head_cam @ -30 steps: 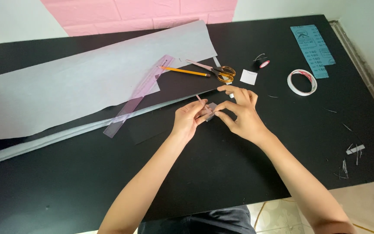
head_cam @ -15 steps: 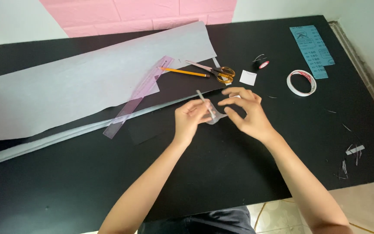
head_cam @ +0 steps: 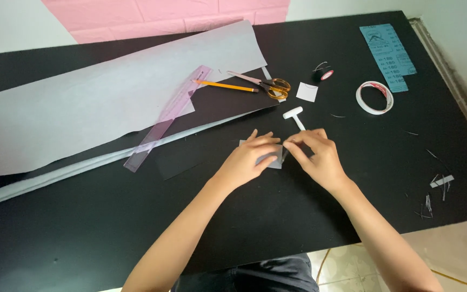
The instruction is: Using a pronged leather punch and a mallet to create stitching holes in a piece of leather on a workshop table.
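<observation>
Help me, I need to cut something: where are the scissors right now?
In the head view, the scissors lie on the black table at upper centre, beyond both hands, handles beside the yellow pencil and left of the small white square.

Surface: matt black, smooth. Large sheet: pale grey paper, matt, faintly creased. Ruler: clear pink-tinted plastic, glossy. Pencil: yellow painted wood. Scissors: metal blades, orange plastic handles. Tape roll: white, glossy with red inner edge. Blue sheet: matt, looks like abrasive paper. Small grey piece: thin and matt. White T-shaped tool: smooth plastic.
</observation>
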